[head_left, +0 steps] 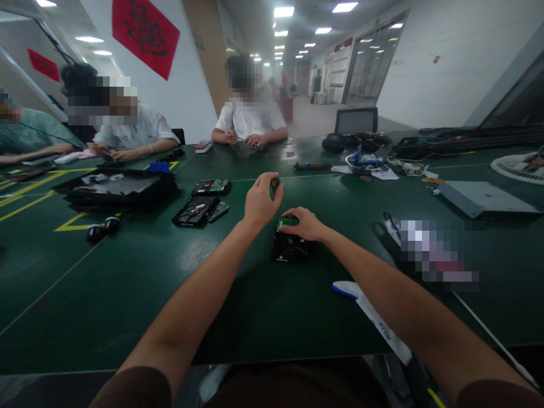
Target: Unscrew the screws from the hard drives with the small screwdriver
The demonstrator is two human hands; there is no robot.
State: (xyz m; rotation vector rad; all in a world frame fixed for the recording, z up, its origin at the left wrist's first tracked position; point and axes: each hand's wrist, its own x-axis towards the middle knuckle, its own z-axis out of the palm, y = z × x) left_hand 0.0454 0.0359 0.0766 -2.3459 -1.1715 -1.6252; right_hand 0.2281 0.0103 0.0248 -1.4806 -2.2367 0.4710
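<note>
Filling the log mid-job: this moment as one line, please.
left hand: holds dark object, partly hidden | right hand: touching green circuit board | black hard drive: on table

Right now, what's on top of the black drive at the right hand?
A green board shows at the far end of the black drive. The right hand covers part of both; what lies beneath it can't be seen.

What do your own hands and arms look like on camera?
The left hand and right hand are ungloved, with no watch, bracelet or cable visible. The plain dark brown fabric sleeves end well short of the hands; no markings show.
</note>
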